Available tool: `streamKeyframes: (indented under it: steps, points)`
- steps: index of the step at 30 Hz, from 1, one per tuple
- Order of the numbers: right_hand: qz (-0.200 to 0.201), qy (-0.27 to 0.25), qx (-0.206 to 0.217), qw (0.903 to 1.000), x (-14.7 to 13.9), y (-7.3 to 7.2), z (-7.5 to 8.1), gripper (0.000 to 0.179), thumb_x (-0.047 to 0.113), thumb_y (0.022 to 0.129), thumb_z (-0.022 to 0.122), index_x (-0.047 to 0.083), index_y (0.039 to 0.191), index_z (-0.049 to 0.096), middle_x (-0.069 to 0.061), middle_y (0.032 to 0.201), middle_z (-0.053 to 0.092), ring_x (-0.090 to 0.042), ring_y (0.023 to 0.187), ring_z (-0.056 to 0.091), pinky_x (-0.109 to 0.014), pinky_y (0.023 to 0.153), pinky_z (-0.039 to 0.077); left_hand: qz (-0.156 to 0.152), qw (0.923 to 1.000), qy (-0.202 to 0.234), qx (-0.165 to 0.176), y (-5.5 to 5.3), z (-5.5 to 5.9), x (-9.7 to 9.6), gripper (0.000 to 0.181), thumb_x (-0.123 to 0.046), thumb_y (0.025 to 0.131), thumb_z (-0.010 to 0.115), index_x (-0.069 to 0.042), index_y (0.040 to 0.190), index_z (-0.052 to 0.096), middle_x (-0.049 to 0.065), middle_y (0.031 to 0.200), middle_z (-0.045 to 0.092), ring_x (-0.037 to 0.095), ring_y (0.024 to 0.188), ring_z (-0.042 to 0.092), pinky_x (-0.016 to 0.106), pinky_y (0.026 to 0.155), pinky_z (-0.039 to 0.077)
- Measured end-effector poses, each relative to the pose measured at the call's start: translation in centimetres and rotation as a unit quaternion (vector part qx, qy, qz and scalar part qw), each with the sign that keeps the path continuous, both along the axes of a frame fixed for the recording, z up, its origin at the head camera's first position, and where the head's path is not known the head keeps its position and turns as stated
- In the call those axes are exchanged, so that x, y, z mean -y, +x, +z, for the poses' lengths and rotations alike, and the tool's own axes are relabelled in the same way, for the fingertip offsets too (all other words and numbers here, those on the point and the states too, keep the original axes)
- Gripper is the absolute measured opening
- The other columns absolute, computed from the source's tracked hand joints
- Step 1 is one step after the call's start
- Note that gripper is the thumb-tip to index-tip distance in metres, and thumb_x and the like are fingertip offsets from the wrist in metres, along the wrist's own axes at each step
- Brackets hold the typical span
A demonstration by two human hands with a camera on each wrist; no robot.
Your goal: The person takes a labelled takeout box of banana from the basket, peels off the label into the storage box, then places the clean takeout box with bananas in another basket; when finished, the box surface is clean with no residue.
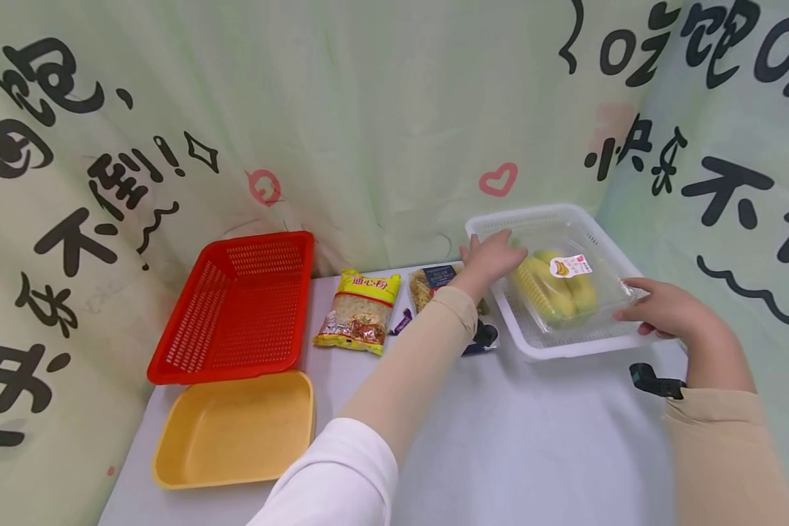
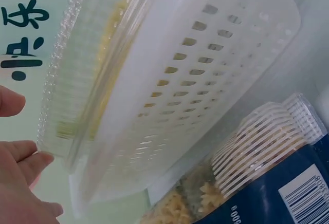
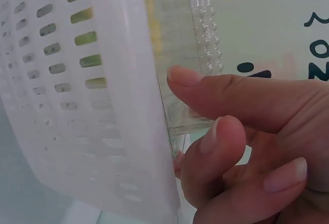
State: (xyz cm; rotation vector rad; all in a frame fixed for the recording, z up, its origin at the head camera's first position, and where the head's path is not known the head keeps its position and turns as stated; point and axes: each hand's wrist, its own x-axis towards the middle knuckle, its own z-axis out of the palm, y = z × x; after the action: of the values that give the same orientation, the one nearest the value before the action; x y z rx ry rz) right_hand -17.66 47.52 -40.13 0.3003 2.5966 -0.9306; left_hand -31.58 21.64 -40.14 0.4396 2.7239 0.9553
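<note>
A clear plastic box (image 1: 559,281) of yellow-green fruit, with a banana sticker on its lid, sits in the white perforated basket (image 1: 581,347). My left hand (image 1: 493,259) is at the box's far left end; in the left wrist view its fingertips (image 2: 43,158) are right at the box edge, the thumb spread apart from them. At the right end, my right hand (image 1: 671,307) pinches the box corner. The right wrist view shows its thumb (image 3: 187,77) against the clear side wall and the other fingers curled beside the basket rim (image 3: 149,106).
Left of the basket lie a pasta bag (image 1: 427,285), partly behind my left forearm, a small purple packet (image 1: 404,321) and a yellow-topped bag (image 1: 358,310). A red basket (image 1: 237,307) overlaps a yellow tray (image 1: 237,431) at left. A printed curtain (image 1: 381,131) hangs behind the table.
</note>
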Motion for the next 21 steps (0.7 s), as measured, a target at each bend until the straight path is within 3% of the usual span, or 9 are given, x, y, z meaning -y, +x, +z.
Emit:
streamKeyframes:
  steps: [3, 9, 18, 21]
  points:
    - [0.009, 0.014, -0.014, 0.9998, -0.2, 0.4, 0.5, 0.093, 0.042, 0.091, 0.066, 0.0, 0.156, 0.014, -0.023, 0.108, 0.057, -0.022, 0.076, 0.054, -0.031, 0.059, 0.045, -0.011, 0.9996, 0.016, -0.018, -0.1, 0.6, 0.0, 0.058, -0.05, 0.096, 0.047, -0.034, 0.151, 0.038, -0.013, 0.155, 0.041, 0.026, 0.152, 0.021, 0.046, 0.125, 0.012]
    - [0.014, 0.027, -0.03, 0.9991, -0.4, 1.0, 1.8, 0.096, 0.052, 0.092, 0.063, 0.003, 0.157, 0.012, -0.025, 0.112, 0.054, -0.023, 0.079, 0.052, -0.031, 0.06, 0.045, -0.037, 0.9918, 0.122, -0.006, -0.2, 1.3, 0.3, 0.058, -0.039, 0.099, 0.051, -0.027, 0.153, 0.037, -0.008, 0.157, 0.04, 0.011, 0.145, 0.036, 0.027, 0.119, 0.03]
    - [-0.002, -0.017, -0.057, 0.9982, 1.7, 2.0, 3.2, 0.098, 0.06, 0.091, 0.059, 0.013, 0.159, 0.006, -0.026, 0.125, 0.036, -0.02, 0.063, 0.045, -0.031, 0.056, 0.038, -0.032, 0.9825, 0.183, -0.002, -0.4, 1.8, 2.2, 0.06, -0.041, 0.098, 0.054, -0.028, 0.154, 0.035, -0.008, 0.158, 0.036, 0.012, 0.146, 0.034, 0.028, 0.118, 0.032]
    - [-0.015, -0.022, -0.079, 0.9965, 2.6, 2.7, 3.6, 0.099, 0.059, 0.091, 0.059, 0.012, 0.159, 0.005, -0.027, 0.126, 0.033, -0.021, 0.06, 0.044, -0.032, 0.055, 0.037, -0.026, 0.9729, 0.228, 0.029, -0.2, 1.8, 2.7, 0.06, -0.04, 0.097, 0.059, -0.033, 0.152, 0.036, -0.009, 0.158, 0.036, 0.015, 0.142, 0.041, 0.031, 0.106, 0.047]
